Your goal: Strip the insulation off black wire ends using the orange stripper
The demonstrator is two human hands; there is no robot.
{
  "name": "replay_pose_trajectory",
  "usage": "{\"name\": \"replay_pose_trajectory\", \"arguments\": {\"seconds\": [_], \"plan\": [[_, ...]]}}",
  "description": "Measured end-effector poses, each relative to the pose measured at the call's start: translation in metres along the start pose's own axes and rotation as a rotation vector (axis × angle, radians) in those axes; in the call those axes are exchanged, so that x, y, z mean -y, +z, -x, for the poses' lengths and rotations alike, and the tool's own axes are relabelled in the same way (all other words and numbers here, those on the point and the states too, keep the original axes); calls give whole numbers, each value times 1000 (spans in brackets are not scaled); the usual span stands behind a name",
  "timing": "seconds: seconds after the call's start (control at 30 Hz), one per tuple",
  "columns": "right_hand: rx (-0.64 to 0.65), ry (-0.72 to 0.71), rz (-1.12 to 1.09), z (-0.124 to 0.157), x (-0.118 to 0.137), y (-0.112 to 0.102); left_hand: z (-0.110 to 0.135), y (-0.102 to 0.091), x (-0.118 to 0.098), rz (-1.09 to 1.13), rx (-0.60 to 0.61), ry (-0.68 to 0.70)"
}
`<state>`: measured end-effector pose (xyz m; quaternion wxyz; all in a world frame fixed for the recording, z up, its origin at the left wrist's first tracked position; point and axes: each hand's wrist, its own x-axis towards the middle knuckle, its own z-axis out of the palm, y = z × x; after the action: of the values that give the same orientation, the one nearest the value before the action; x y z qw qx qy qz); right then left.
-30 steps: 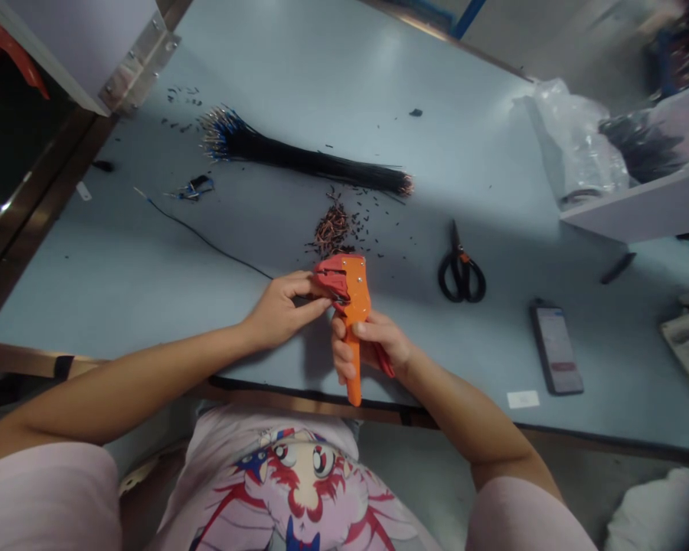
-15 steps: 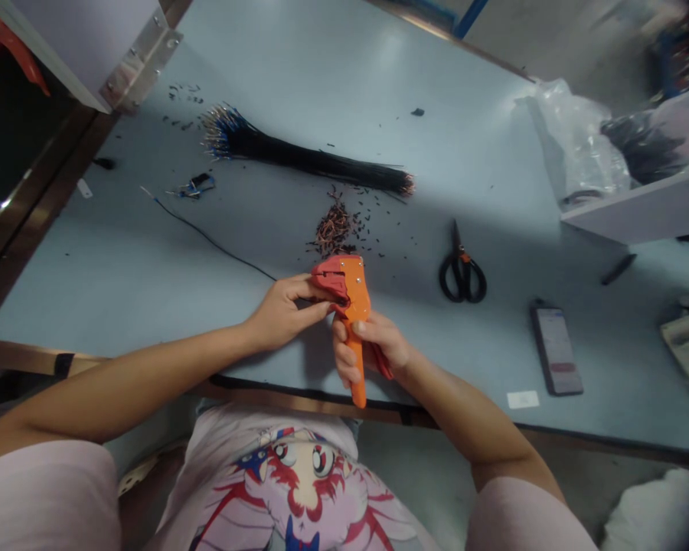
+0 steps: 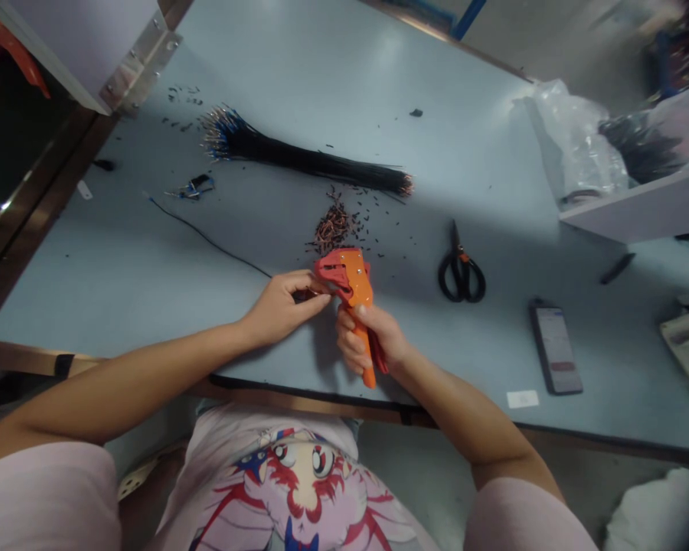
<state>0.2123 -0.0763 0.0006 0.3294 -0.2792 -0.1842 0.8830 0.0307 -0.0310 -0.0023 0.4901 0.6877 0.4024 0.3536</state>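
My right hand [image 3: 373,337] is wrapped round the handles of an orange and red wire stripper [image 3: 353,279], its head pointing away from me. Pinched in my left hand [image 3: 287,306] is a thin black wire [image 3: 207,239], which trails off to the left and ends in a blue-collared tip. The wire's other end lies at my fingertips beside the red jaws; whether it sits inside them I cannot tell. Just beyond the tool is a heap of stripped insulation bits [image 3: 336,227]. Farther back rests a thick bundle of black wires [image 3: 310,159] with blue and metal ends at the left and bare copper at the right.
Black-handled scissors [image 3: 462,275] lie to the right, then a phone [image 3: 556,348] and a white label [image 3: 522,399]. A small blue-ended wire cluster [image 3: 194,186] is at the left. A bin with plastic bags [image 3: 586,145] stands at the right edge.
The wire stripper has tilted, its handles swinging right and away from me, and its handles look more spread. My left hand has hardly moved and keeps the wire.
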Motion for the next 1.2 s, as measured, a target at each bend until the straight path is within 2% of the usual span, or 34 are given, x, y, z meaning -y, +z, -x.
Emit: {"name": "replay_pose_trajectory", "arguments": {"seconds": [0.23,0.33,0.47,0.6,0.67,0.73,0.83,0.9,1.07,1.2], "plan": [[-125,-75,-111,2,26,-11,-9,-21,14,-482,-156,150],[-130,-76,-65,3,25,-9,-14,-33,19,-666,-214,89],[-78,-56,-28,2,18,-8,-18,-38,21,-676,-294,-7],[-98,-69,-27,-1,16,-11,-22,-41,21,-589,-465,71],[-105,-85,-25,-1,16,-12,-23,-48,21,-576,-512,72],[-96,-96,-28,-1,16,-12,-23,-55,22,-632,-449,7],[-79,-98,-34,-2,16,-13,-21,-62,22,-815,-214,-101],[-86,-97,-32,-2,15,-13,-19,-59,21,-885,-128,-81],[-89,-125,-33,-1,17,-12,-15,-40,8,-727,-139,115],[-62,-128,29,1,15,-13,-13,-34,4,-468,-137,57]]}}
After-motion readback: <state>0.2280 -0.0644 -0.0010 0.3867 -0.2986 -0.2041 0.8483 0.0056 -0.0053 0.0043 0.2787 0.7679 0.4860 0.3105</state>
